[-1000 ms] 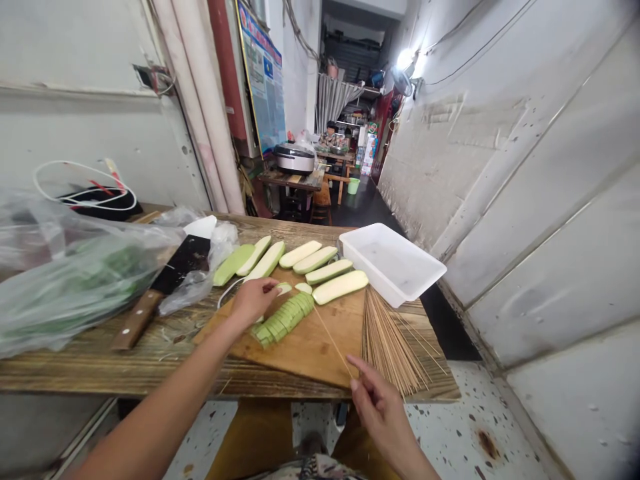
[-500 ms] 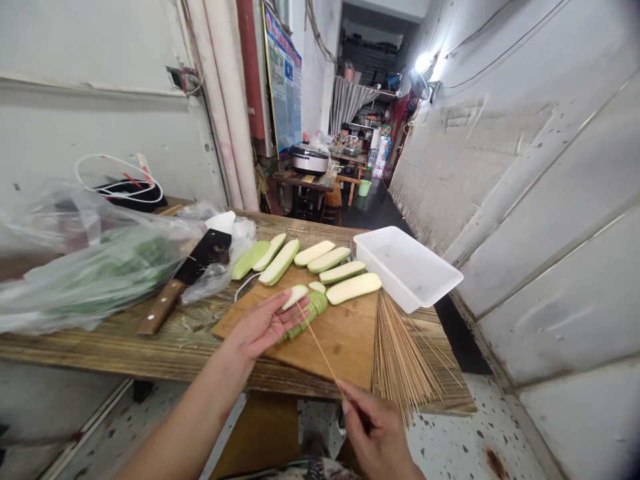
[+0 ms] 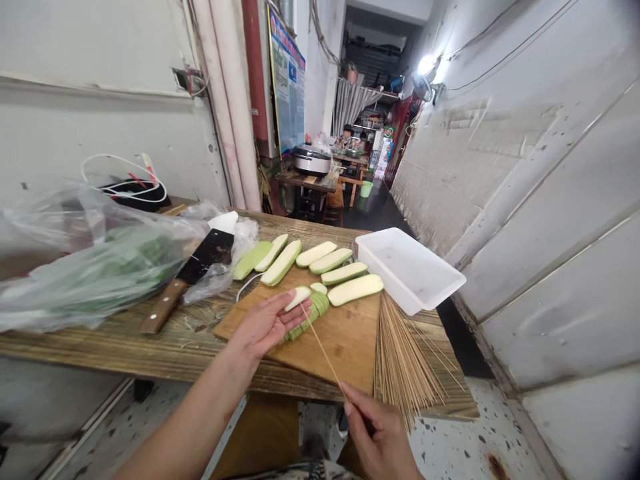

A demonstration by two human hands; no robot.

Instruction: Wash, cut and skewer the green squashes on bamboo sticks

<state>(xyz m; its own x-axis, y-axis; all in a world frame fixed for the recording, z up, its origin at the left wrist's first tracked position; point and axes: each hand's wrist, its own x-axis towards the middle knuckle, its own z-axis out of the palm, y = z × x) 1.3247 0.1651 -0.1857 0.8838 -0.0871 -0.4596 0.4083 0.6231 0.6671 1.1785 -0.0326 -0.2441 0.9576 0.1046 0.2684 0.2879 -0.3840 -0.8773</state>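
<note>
Head view: left hand (image 3: 270, 325) pinches a pale slice (image 3: 298, 299), right hand (image 3: 377, 427) grips a skewer (image 3: 324, 355), cleaver (image 3: 193, 277) beside bag (image 3: 95, 267).

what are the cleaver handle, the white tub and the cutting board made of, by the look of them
Cleaver handle: brown wood, fairly smooth, with pale round rivets, probably metal.
White tub: likely plastic, given its smooth, slightly translucent walls.
Cutting board: warm tan, faintly marked surface; wood or bamboo, I can't tell which.
</note>
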